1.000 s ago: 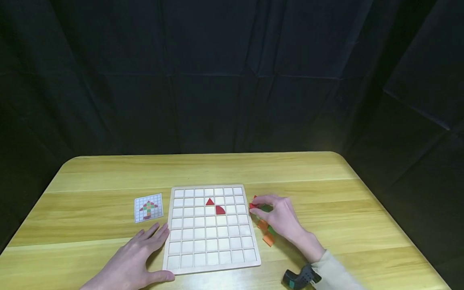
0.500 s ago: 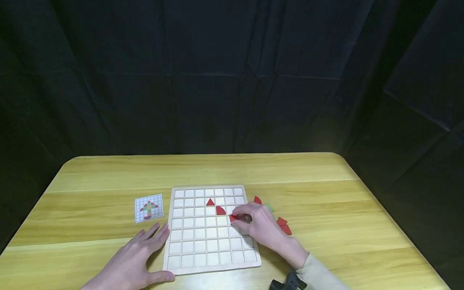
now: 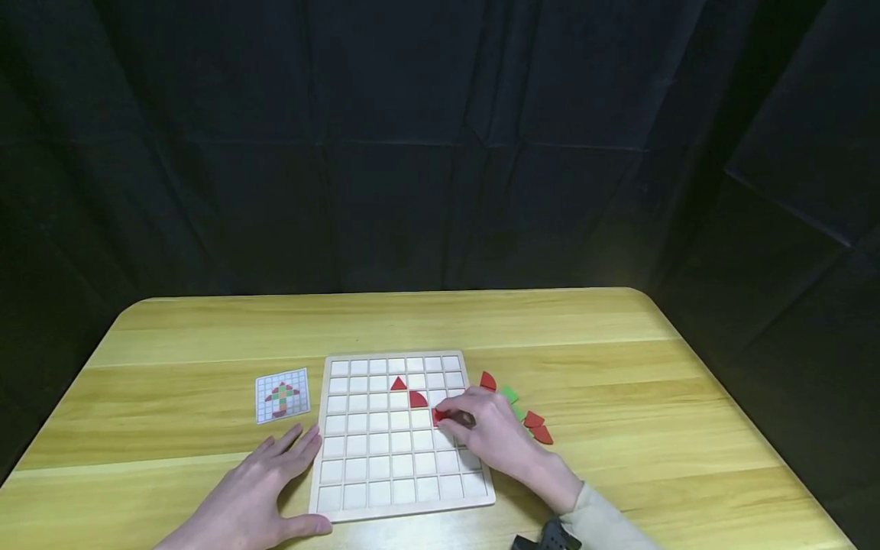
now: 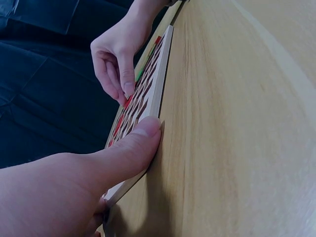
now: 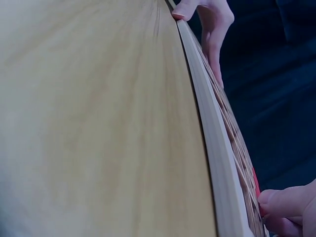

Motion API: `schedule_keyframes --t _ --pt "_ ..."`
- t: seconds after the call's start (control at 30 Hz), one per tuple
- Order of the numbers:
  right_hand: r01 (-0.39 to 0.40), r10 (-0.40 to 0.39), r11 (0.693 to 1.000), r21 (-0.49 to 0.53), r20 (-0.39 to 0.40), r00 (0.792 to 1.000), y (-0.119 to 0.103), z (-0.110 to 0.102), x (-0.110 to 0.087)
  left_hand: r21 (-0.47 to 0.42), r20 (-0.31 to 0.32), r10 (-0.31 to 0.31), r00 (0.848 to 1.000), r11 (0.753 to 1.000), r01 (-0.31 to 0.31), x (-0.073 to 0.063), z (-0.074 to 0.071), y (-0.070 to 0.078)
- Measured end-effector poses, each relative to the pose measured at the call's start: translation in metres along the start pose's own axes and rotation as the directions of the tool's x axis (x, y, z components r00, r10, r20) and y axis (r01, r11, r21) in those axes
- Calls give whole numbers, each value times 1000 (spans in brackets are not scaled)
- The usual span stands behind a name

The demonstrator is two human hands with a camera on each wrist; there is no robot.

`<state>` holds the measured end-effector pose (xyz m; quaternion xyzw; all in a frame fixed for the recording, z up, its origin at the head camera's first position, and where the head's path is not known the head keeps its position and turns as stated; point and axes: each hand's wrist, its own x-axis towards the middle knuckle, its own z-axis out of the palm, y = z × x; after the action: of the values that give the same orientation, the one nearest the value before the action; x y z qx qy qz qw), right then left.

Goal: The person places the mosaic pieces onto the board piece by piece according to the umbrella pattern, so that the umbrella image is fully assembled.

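A white wooden grid board (image 3: 412,496) lies on the table in the head view. My left hand (image 3: 257,485) steadies it, fingers spread along its left edge and thumb at the near left corner. A red triangle tile (image 3: 398,384) and a red quarter-circle tile (image 3: 418,399) sit in cells of the upper half. Between thumb and fingertips, my right hand (image 3: 491,428) pinches another red tile (image 3: 436,418) at a cell right of centre; its shape is partly hidden. In the left wrist view the left thumb (image 4: 133,148) presses the board's rim.
Right of the board lie a red tile (image 3: 487,380), a green tile (image 3: 509,394) and several more, some hidden by the right hand. To the left is a pattern card (image 3: 282,396) with a coloured figure. A dark curtain (image 3: 412,191) hangs behind the table (image 3: 584,336).
From the loose tiles at the right, my right hand has brought a red tile left onto the board and lowered it at a cell. The left hand stays in place.
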<state>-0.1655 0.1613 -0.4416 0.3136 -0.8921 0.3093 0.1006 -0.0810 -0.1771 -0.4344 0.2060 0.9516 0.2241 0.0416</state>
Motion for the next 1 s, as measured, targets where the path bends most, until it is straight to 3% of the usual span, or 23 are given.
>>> schedule_keyframes --t 0.23,0.37,0.7,1.0 --pt "-7 7 1000 11 13 1000 0 -2 -1 -8 10 -10 1000 1000 10 -1 0 1" --pt "-4 4 1000 25 -24 1000 5 -8 -2 -4 -2 -2 1000 1000 2 -1 1 1" --pt "-57 57 998 -1 -122 991 34 -34 -11 -11 27 -27 999 1000 27 0 1 2" --pt "-94 88 995 -38 -138 987 62 -54 -20 18 -17 -3 1000 1000 3 -1 1 1"
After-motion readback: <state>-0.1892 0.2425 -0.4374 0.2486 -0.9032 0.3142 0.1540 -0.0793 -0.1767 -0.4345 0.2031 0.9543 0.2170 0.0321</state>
